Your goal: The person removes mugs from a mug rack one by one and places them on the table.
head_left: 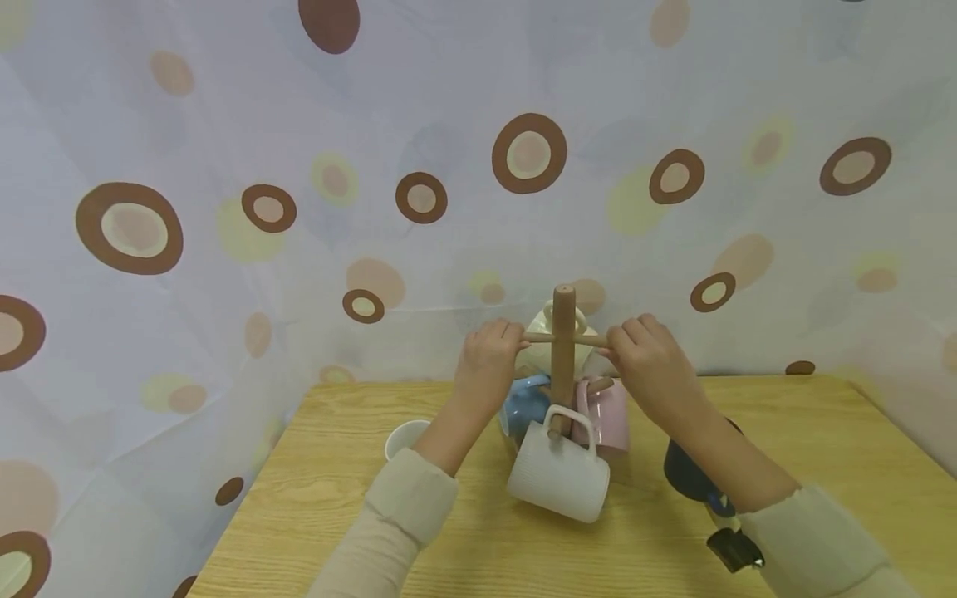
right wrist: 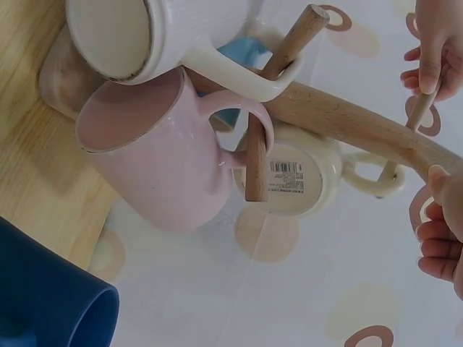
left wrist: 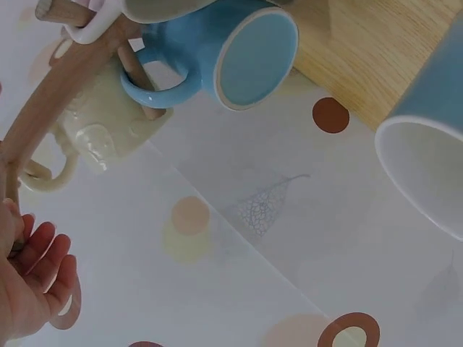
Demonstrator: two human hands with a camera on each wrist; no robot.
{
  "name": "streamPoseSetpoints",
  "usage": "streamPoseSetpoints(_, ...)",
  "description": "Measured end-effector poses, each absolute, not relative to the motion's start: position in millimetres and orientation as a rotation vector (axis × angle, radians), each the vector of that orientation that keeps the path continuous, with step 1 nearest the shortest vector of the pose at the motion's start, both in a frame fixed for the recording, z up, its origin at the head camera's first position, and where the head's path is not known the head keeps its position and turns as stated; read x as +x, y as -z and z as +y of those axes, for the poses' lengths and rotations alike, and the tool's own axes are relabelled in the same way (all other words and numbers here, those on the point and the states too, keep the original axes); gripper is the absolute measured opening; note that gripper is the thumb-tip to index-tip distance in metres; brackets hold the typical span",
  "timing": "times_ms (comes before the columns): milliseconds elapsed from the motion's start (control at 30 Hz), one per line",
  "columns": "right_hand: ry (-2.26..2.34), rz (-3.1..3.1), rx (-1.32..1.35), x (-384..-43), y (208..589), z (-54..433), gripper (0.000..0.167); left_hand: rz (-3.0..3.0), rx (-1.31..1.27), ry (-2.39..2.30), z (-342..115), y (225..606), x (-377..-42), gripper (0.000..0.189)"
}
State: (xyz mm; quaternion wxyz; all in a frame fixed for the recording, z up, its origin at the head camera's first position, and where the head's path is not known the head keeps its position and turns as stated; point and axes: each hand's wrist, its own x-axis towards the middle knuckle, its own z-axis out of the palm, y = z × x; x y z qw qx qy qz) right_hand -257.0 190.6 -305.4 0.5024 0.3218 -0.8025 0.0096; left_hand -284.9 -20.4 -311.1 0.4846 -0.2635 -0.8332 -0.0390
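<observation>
Wooden rack (head_left: 563, 365) bears four mugs (head_left: 559, 477) (head_left: 609, 415) (head_left: 527, 409) (head_left: 533, 359); two hands (head_left: 488, 359) (head_left: 649, 365) grip one upper peg (head_left: 538, 337) (head_left: 591, 340) each.

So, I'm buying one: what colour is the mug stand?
Light brown wood; the stand shows best in the right wrist view.

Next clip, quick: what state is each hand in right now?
Left hand: closed, holding the left upper peg of the mug stand.
Right hand: closed, holding the right upper peg.
</observation>
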Motion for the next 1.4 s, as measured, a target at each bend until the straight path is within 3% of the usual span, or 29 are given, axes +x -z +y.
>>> streamPoseSetpoints(1400, 0.118, -1.964, 0.662, -242.9, 302.8, 153.4, 0.027, -2.164, -0.705, -0.023, -41.7, 300.7, -313.7, 0.023)
